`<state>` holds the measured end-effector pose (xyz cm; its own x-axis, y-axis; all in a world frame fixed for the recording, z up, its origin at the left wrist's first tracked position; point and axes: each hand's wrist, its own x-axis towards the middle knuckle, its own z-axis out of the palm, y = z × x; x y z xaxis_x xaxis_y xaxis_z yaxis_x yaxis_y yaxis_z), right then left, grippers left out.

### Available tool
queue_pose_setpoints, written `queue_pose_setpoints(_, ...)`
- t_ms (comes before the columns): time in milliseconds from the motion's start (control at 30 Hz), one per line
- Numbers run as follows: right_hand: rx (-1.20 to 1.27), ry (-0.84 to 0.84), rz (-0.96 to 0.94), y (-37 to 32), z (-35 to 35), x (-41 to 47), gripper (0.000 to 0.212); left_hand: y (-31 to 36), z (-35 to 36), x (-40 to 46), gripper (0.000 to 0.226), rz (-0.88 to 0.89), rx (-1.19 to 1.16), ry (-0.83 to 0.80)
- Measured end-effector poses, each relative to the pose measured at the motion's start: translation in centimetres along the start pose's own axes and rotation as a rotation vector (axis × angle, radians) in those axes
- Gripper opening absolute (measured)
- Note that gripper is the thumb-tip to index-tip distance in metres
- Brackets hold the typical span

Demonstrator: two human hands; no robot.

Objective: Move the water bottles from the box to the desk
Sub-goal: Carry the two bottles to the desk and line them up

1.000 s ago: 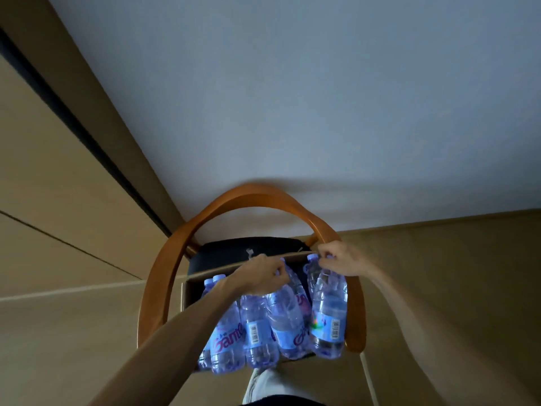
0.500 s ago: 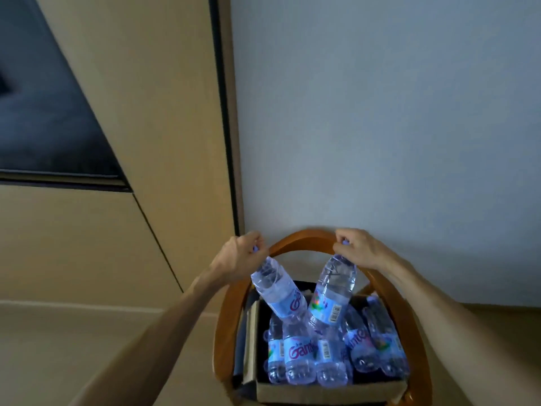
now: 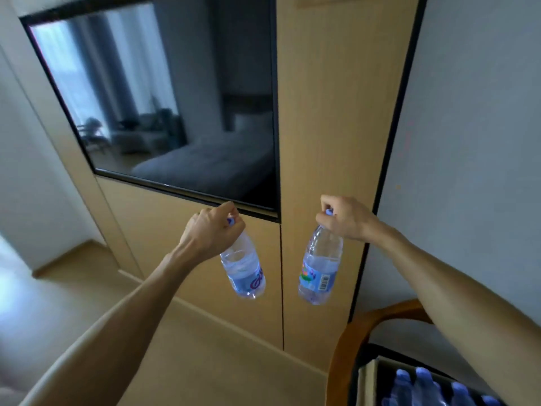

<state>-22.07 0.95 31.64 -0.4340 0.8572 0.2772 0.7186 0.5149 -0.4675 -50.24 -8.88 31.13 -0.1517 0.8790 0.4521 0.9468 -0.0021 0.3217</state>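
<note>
1. The left hand grips one water bottle by its cap; the bottle hangs below it in mid-air.
2. The right hand pinches a second bottle likewise.
3. More bottles sit in the box, lower right.

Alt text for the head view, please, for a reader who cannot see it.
Each hand carries a water bottle by its cap in mid-air: left hand with one bottle, right hand with another. More bottles sit in the box on a wooden chair, lower right.

left hand gripping bottle, right hand gripping another bottle
</note>
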Motion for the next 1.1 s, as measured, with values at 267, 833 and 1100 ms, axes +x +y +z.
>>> queue_pose_setpoints(267,-0.145,0.115,-0.279,-14.1,2.1,10.6,0.024,-9.2,-12.6,1.5,0.016,-0.116,0.250,0.240)
queue_pose_setpoints(833,0.079,0.068,-0.841,-38.1,12.4,30.8,0.022,-24.6,-26.2,5.8,0.028,-0.405,0.438,0.450)
queue_pose_setpoints(1100,0.128,0.031,-1.003,-49.2,18.6,38.4,0.022,-32.3,-31.2,6.8,0.029,-0.532,0.551,0.473)
